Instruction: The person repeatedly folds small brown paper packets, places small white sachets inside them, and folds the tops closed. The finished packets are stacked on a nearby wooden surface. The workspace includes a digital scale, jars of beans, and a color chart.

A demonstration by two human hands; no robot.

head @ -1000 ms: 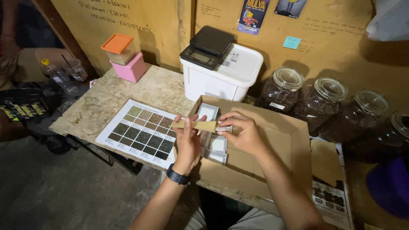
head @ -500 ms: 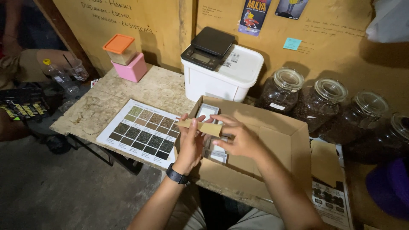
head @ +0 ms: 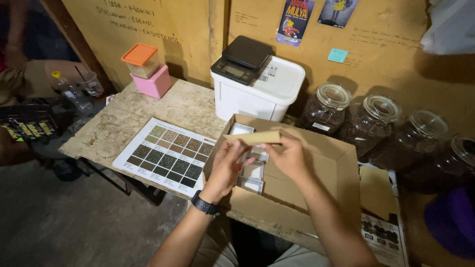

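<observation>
Kraft pouch (head: 257, 137) raised, both hands.

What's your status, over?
Both hands, left and right, hold a tan pouch over the open box. White packets below. Nothing in the way.

We see a tan paper packet (head: 255, 137), a brown cardboard box (head: 316, 173), a white chart (head: 168, 154) gridded with brown-to-green swatches, a speckled beige bench (head: 178, 104), a white tub (head: 257, 94), a black scale (head: 242, 59) and a pink box (head: 154, 83) under an orange-lidded one (head: 141, 59).
</observation>
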